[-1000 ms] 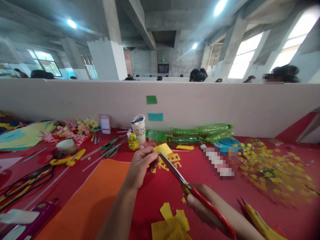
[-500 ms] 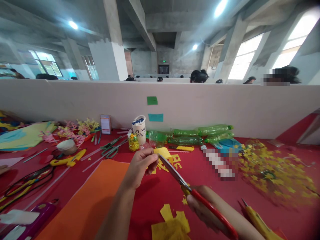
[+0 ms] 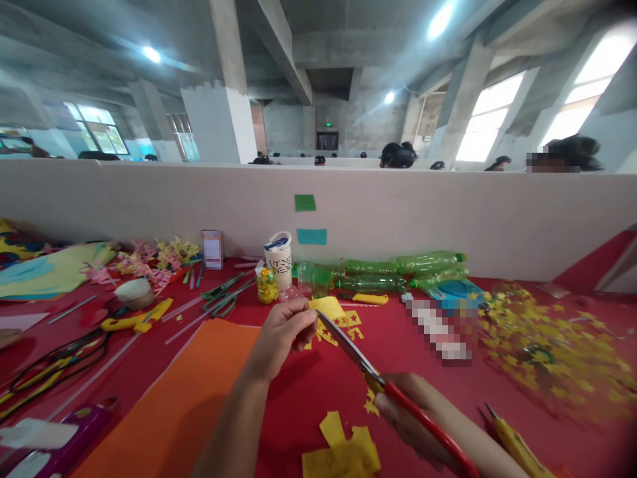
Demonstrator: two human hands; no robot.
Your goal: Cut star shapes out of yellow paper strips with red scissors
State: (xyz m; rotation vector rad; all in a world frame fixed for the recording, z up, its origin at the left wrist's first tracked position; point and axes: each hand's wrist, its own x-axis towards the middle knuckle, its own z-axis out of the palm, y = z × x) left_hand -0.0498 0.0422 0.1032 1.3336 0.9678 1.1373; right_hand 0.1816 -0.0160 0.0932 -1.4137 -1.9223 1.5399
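The left hand (image 3: 287, 330) seemingly pinches a yellow sheet (image 3: 328, 307); the right hand's (image 3: 409, 406) grip holds red-handled scissors (image 3: 367, 366).

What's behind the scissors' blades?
Star-holed yellow scraps and red tabletop show beyond them; whatever the blades themselves cover cannot be seen.

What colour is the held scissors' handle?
The visible handle is mainly red, shown best in the head view.

left hand (image 3: 284, 326) pinches thumb to finger; right hand (image 3: 417, 390) curls closed, lower.
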